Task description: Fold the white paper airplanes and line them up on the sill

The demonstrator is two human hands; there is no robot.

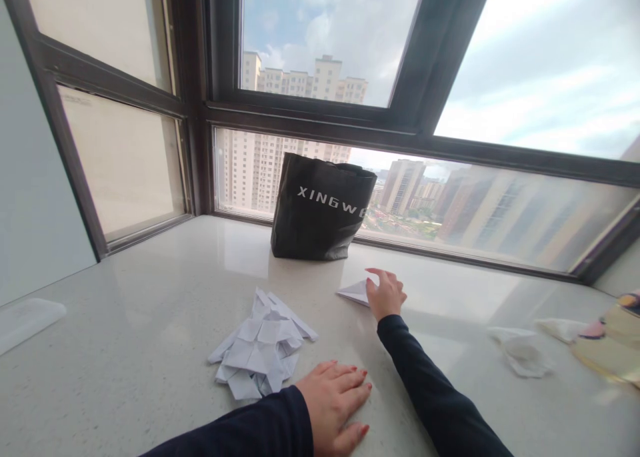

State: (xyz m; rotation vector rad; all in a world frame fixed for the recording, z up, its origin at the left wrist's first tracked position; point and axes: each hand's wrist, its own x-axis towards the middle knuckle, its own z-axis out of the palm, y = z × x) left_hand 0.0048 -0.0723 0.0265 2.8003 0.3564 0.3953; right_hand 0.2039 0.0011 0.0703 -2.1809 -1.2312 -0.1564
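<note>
"Location of the folded paper (354, 293)?"

"It lay on the white, speckled window ledge (150, 350), its pointed end towards the left. The right hand (389, 294) covered its other end."

"And the grip on that side?"

"Unclosed. Thumb and index finger stood apart at the paper, with the remaining fingers bent. Whether the thumb pressed on the sheet could not be told."

"Condition of the left hand (337, 404)?"

"Palm down on the ledge, fingers extended, grip likewise unclosed. It was just beside the near right side of a loose pile of folded papers (260, 347), whose pieces overlapped at various angles."

"Other items noted?"

"A black bag (323, 210) with pale lettering stood upright beyond the pile, near the window frame (320, 120). A crumpled white item (523, 352) lay to the right, well apart from both hands."
</note>
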